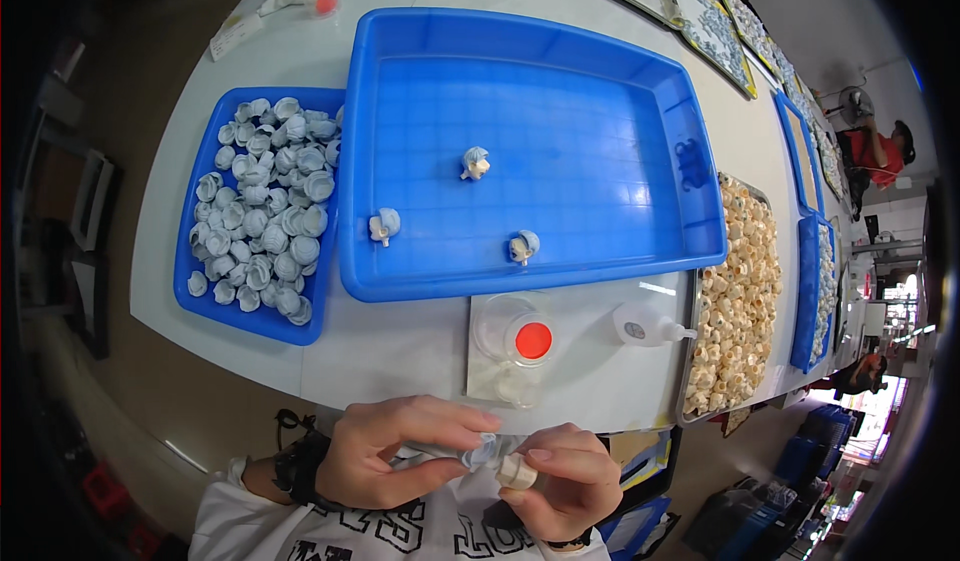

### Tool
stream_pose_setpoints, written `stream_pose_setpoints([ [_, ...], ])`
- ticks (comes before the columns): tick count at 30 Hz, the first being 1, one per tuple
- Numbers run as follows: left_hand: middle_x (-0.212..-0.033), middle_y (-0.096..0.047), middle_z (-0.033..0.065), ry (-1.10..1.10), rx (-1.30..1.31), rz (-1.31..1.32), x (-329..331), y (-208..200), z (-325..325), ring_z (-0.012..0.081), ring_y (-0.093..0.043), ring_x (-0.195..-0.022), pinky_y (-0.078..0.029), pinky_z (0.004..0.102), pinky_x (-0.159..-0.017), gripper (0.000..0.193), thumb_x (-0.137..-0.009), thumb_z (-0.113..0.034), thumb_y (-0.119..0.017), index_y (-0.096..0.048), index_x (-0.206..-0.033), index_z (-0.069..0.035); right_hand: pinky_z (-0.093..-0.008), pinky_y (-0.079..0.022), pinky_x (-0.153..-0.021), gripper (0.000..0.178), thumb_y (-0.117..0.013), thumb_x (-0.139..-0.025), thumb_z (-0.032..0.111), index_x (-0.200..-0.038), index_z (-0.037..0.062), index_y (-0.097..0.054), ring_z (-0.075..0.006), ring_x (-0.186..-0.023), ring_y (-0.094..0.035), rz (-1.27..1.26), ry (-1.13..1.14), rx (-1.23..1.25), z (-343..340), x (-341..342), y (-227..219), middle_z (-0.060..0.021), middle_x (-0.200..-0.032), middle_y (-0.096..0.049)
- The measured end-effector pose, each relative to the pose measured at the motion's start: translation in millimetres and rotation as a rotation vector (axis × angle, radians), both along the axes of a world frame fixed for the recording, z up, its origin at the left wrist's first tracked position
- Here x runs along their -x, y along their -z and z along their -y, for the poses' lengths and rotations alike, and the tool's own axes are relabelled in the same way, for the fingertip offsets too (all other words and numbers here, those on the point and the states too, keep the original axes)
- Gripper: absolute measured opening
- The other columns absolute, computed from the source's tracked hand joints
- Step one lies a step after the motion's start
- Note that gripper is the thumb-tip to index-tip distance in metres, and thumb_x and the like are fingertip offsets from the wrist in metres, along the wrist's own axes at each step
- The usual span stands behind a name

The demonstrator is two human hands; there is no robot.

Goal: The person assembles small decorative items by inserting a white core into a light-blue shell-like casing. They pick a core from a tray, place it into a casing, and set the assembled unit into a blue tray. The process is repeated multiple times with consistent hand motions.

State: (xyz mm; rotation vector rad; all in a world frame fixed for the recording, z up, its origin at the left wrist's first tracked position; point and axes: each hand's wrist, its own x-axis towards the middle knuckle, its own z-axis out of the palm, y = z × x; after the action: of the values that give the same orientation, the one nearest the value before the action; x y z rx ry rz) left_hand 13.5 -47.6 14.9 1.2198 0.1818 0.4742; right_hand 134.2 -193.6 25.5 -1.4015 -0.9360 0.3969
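Observation:
My left hand (395, 453) pinches a small light-blue shell piece (483, 453) between thumb and fingers. Facing it, my right hand (572, 479) grips a cream-coloured hollow piece (517, 471). The two pieces are held close together at the table's near edge; whether they touch I cannot tell. Beyond my hands lies a large blue tray (420, 283) with three small assembled doll heads (476, 163) in it, each cream with a light-blue cap. More light-blue shells (262, 211) are heaped in a smaller blue tray (310, 333) at the left. Many cream pieces (738, 296) fill a metal tray (690, 386) at the right.
In front of my hands stands a round clear container with a red centre (533, 340). A white squeeze bottle (645, 325) lies to its right. Further trays of parts (712, 36) line the far right. Two other people (880, 151) are in the background at right.

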Motion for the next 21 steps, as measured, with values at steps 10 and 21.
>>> stream_pose_setpoints([
  [10, -0.096, -0.064, 0.0198, 0.108, -0.215, -0.039, 11.4, -5.9, -6.3, 0.0224, -0.066, -0.078, -0.051, 0.0269, -0.067, 0.030, -0.070, 0.007, -0.070, -0.061, -0.098, 0.003, -0.0252, -0.041, -0.046, 0.043, -0.084, -0.054, 0.008, -0.090, -0.0035, -0.063, -0.0173, -0.054, -0.055, 0.249, -0.203, 0.130, -0.8, -4.3, -8.8, -0.0095, -0.067, -0.059],
  [21, -0.104, -0.063, 0.0113, 0.164, 0.419, -0.168, 13.5, -1.4, 0.6, 0.0148, -0.062, -0.091, -0.050, 0.0271, -0.078, 0.050, -0.082, -0.001, -0.064, -0.042, -0.127, 0.001, -0.0298, -0.045, -0.058, 0.050, -0.082, -0.059, 0.028, -0.098, 0.0030, -0.063, -0.0212, -0.069, -0.057, 0.603, -0.080, 0.343, -11.5, -0.4, -19.9, -0.0074, -0.085, -0.058],
])
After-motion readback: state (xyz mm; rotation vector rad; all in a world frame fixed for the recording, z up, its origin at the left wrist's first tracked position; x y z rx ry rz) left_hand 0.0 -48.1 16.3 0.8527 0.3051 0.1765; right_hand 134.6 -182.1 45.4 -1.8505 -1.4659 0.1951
